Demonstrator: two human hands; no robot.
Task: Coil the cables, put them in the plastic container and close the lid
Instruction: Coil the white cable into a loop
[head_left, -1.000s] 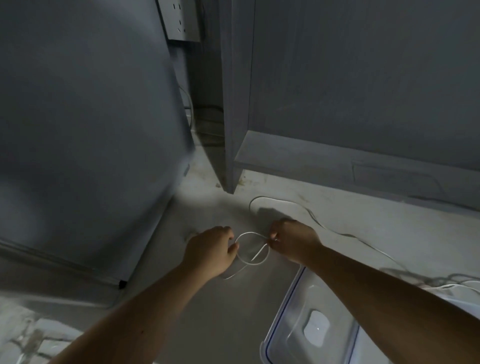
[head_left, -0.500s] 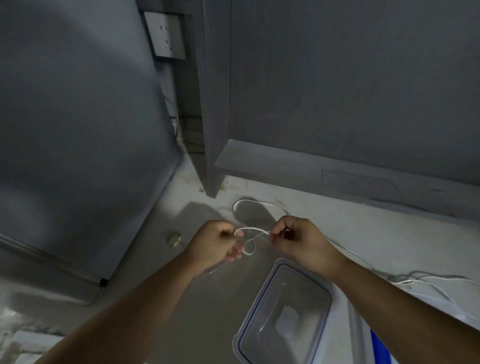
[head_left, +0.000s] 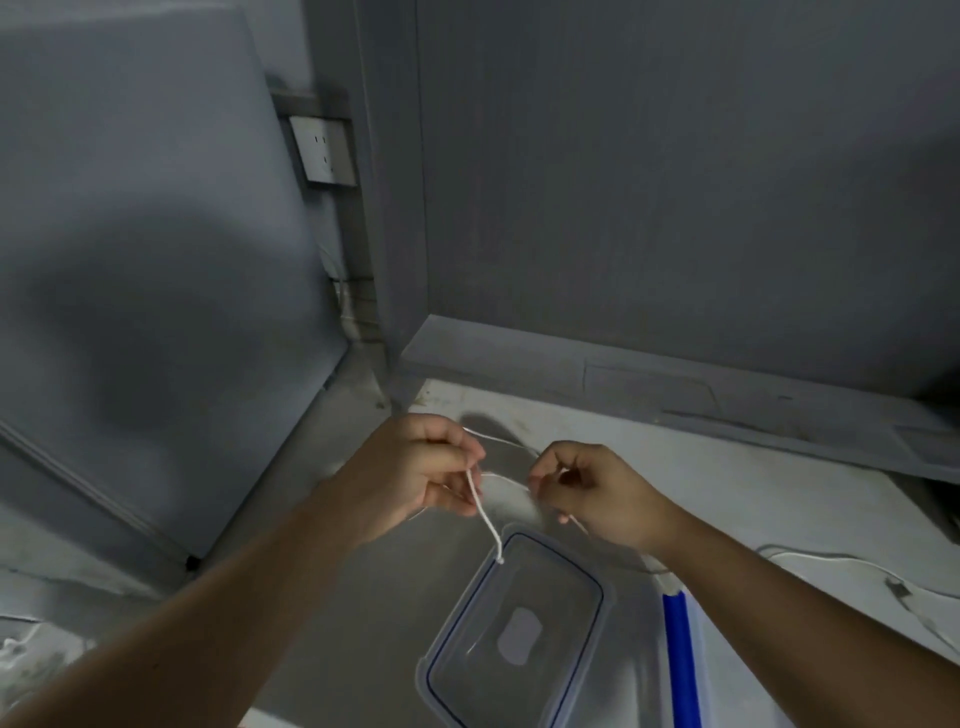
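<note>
The left hand (head_left: 415, 470) and right hand (head_left: 597, 493) each pinched the white cable (head_left: 485, 517) in curled fingers (head_left: 460, 467), likely to hold a loop for coiling. Its loose end hung below the left fingers over what seemed a bare lid (head_left: 519, 670). The container (head_left: 678, 639), below the right fingers, was cut off, so I could not tell its contents.

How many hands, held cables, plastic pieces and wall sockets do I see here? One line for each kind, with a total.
Hands: 2, left hand and right hand
Cable in the fingers: 1
Plastic pieces: 2, lid and container
Socket: 1
Total: 6
</note>
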